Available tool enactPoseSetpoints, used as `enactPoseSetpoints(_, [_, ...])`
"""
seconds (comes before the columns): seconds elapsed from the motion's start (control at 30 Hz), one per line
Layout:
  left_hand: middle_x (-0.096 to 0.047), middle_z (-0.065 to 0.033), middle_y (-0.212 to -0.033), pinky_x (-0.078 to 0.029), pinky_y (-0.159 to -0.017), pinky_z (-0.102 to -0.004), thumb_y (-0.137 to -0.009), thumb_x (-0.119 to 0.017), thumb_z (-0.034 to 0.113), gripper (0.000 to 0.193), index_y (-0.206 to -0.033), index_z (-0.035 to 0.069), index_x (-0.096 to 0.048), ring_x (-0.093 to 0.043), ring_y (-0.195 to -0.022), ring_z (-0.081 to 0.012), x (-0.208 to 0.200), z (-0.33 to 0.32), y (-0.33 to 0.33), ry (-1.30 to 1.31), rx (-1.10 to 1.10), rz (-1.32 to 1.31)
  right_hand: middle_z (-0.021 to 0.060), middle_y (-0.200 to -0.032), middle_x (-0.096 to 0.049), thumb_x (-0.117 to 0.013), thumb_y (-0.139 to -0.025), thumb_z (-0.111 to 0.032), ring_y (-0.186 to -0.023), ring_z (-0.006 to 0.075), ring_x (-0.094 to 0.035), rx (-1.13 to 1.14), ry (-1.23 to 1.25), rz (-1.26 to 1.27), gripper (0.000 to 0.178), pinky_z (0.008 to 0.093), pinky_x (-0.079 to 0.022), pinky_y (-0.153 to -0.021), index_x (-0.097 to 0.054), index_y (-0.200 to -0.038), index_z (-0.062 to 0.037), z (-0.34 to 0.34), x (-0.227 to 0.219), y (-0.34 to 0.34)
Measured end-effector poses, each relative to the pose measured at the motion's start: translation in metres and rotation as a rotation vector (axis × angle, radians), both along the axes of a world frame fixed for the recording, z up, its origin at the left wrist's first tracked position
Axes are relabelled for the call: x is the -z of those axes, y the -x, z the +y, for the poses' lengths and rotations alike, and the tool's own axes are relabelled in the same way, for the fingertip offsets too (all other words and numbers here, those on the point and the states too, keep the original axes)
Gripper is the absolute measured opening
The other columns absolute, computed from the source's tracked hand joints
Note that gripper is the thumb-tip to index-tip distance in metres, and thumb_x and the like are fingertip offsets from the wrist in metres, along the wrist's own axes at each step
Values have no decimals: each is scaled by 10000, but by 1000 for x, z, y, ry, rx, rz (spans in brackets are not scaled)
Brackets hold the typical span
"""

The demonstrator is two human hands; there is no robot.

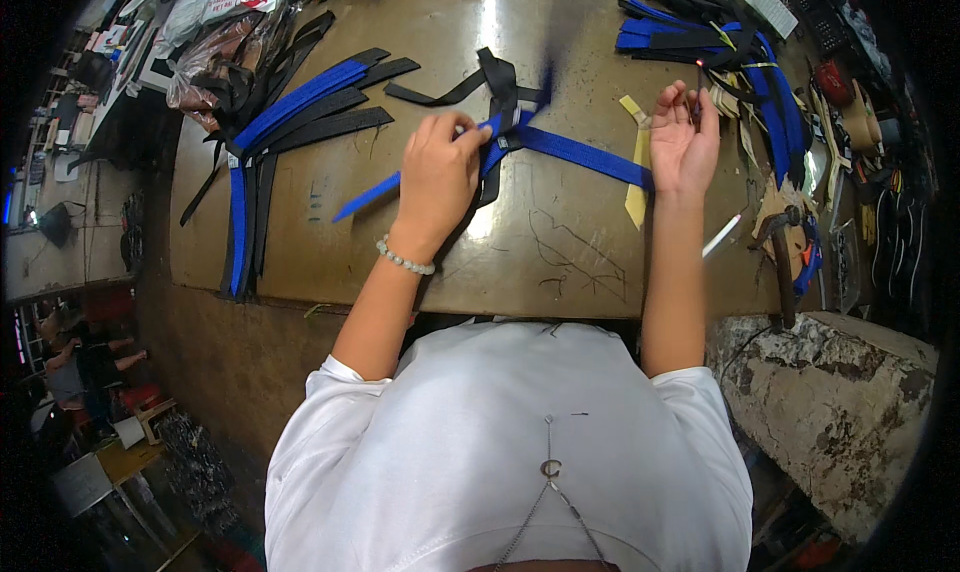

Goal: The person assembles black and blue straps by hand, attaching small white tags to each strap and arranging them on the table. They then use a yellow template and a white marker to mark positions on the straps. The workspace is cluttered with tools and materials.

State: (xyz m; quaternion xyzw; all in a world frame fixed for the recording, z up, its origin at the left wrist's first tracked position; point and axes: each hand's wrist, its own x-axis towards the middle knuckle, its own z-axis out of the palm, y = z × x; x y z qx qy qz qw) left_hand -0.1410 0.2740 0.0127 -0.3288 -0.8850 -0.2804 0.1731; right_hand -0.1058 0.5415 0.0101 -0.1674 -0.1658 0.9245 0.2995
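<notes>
A long blue webbing strap [575, 152] lies across the brown worktable [520, 262], joined with a black strap [498, 82] near the middle. My left hand [437, 177] presses down on the blue strap where it meets the black one, fingers pinching it. My right hand [684, 137] is raised over the strap's right end, fingertips closed on a small thin thing with a red tip that I cannot identify. A yellow strip [637, 157] lies under the right hand.
A stack of blue and black straps [290, 122] lies at the left, another pile [715, 42] at the back right. Plastic bags [215, 32] sit back left. A hammer [783, 257] and a white pen [722, 234] lie at the right, beside a rough stone block [830, 392].
</notes>
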Motion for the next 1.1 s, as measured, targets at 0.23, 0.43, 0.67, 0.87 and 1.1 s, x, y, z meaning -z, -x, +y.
enactPoseSetpoints(0.23, [-622,-102,-968,-469,-841,-369,-728,-662,-21,256,-966,55,-719,-569,-932,-283,17,-6,2,-76,5,-153,126,-966,-665,-642,-904,-132,-857,162,-642,-628,-926,-102,146,285,-538,-803,-618,-932,9,-48,3,-4])
enactPoseSetpoints(0.43, [-626,-105,-995,-460,-873,-367,-745,-658,13,239,-971,60,-722,-565,-967,-287,23,-8,4,-154,-8,-184,91,-940,-674,-684,-857,-111,-824,122,-633,-541,-1454,-245,155,257,-534,-745,-632,-850,34,-85,12,-2])
enactPoseSetpoints(0.67, [-622,-104,-1013,-449,-904,-366,-772,-656,50,217,-981,61,-713,-559,-998,-289,27,-10,7,-183,-16,-220,74,-976,-663,-686,-859,-100,-852,96,-602,-578,-1432,-259,132,227,-499,-776,-629,-845,18,-83,14,-1])
enactPoseSetpoints(0.87, [-619,-101,-1007,-446,-887,-370,-776,-677,77,169,-941,62,-711,-551,-991,-288,19,-11,9,-187,5,-253,98,-949,-669,-668,-891,-159,-838,131,-632,-582,-1350,-287,176,256,-532,-742,-617,-872,9,-80,20,2])
enactPoseSetpoints(1.1, [-630,-112,-731,-470,-639,-329,-789,-722,174,226,-902,-17,-683,-559,-623,-194,-44,-27,32,-160,146,-545,90,-900,-633,-579,-961,-230,-803,160,-607,-289,-387,-220,196,310,-531,-766,-591,-982,-35,-22,32,9])
